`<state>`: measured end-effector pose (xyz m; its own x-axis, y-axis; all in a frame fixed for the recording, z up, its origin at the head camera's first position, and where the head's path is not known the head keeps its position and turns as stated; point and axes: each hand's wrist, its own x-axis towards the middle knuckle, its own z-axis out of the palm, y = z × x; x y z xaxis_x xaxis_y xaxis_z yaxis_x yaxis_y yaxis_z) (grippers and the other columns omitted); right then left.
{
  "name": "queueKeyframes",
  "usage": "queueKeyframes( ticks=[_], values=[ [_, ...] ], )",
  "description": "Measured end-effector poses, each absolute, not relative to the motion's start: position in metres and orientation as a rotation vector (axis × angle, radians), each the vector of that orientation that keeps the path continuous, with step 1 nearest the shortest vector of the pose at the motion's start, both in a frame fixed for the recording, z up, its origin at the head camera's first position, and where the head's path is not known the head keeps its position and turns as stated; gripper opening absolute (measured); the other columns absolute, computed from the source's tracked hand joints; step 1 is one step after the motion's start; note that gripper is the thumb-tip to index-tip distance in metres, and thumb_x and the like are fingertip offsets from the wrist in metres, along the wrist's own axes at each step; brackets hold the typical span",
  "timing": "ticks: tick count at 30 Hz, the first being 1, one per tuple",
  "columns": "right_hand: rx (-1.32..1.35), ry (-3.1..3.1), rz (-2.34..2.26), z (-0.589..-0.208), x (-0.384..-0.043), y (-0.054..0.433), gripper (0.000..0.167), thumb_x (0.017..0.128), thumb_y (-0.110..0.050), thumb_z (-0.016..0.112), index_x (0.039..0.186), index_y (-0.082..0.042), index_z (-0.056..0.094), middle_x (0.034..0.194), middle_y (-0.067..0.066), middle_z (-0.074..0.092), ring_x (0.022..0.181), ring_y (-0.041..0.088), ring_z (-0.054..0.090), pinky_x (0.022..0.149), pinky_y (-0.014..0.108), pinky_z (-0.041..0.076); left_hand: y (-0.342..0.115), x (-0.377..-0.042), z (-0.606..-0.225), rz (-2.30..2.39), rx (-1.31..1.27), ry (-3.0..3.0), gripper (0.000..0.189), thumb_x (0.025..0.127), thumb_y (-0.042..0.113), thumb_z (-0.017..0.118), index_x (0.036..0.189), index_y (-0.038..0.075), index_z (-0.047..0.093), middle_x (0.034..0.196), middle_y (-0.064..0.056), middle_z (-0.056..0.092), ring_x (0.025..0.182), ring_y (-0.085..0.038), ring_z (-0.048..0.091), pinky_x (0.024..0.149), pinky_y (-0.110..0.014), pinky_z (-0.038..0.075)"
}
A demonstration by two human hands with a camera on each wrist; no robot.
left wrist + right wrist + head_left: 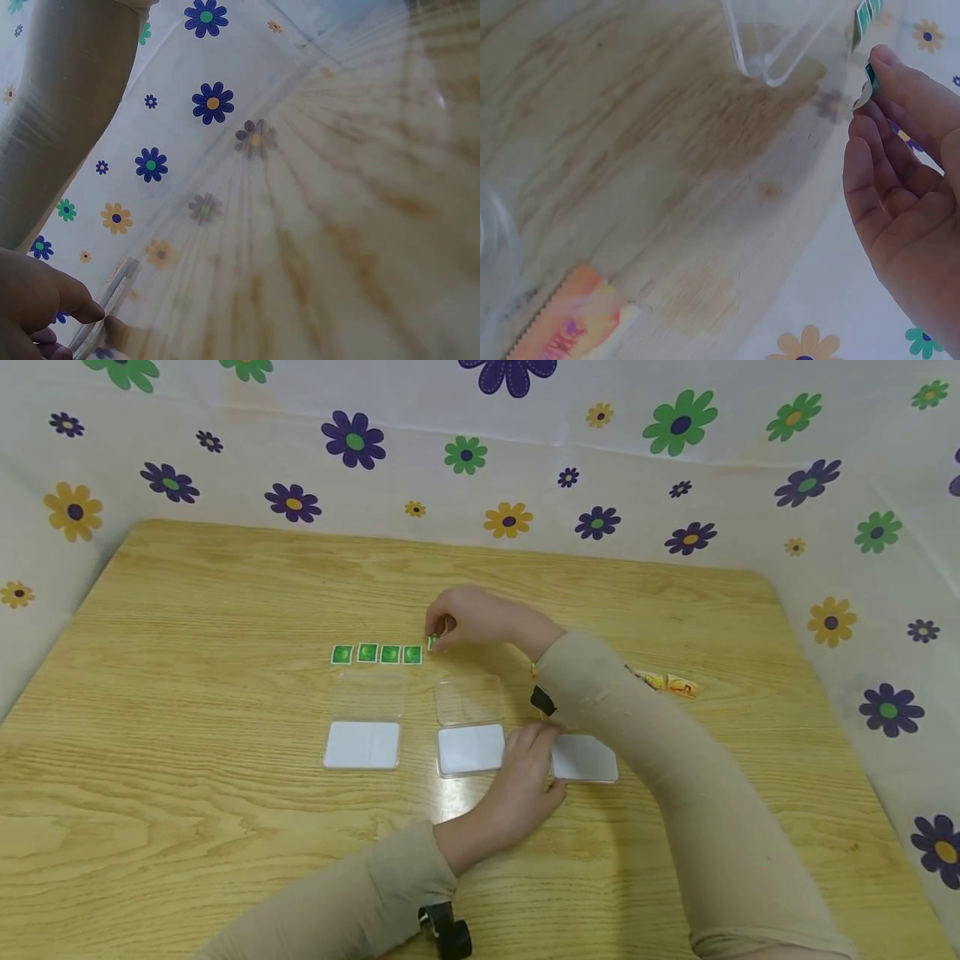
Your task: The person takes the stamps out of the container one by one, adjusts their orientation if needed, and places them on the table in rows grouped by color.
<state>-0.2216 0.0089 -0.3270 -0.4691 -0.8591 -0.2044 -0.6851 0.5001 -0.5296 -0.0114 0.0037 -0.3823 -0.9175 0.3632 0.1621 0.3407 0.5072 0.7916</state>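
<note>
My right hand [472, 617] pinches a small green square packet [869, 81] between thumb and fingertips, just right of a row of several similar green packets [390, 654]. Low in the head view, my left hand [525, 777] rests between the middle white-bottomed clear case [471, 749] and the right case [585, 758]. Its fingers and thumb touch the right case's left edge. In the left wrist view, a fingertip [90, 311] meets a case edge. The right forearm covers part of the right case's lid.
A third case [363, 745] lies at the left, its clear lid [367, 695] laid back behind it. Beyond the right forearm are yellow and orange packets [681, 686], partly hidden. A flower-printed sheet [420, 468] hangs behind the wooden table [187, 710].
</note>
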Motion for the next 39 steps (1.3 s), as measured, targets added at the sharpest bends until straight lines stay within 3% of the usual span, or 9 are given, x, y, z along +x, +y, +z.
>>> queueKeyframes(
  ticks=[23,39],
  values=[
    [-1.28,2.258,-0.507,-0.333,-0.215,0.005,0.021,0.082,-0.018,0.077,0.097,-0.005,0.069,0.093,0.003,0.065,0.083,0.014,0.055,0.075,0.024,0.045,0.004,-0.011,-0.382,1.406,0.635,2.695,0.051,0.084,0.001,0.066,0.13,-0.003,0.045,0.131,-0.014,0.042,0.123,-0.027,0.035,0.102,-0.037,0.03],
    [-1.22,2.408,-0.621,-0.302,-0.214,0.042,0.028,0.085,-0.02,0.074,0.105,-0.002,0.068,0.103,0.011,0.064,0.088,0.018,0.057,0.08,0.031,0.047,0.005,-0.011,-0.382,1.418,0.605,2.661,0.054,0.084,0.001,0.067,0.132,-0.003,0.044,0.134,-0.013,0.041,0.126,-0.027,0.032,0.104,-0.037,0.029]
  ],
)
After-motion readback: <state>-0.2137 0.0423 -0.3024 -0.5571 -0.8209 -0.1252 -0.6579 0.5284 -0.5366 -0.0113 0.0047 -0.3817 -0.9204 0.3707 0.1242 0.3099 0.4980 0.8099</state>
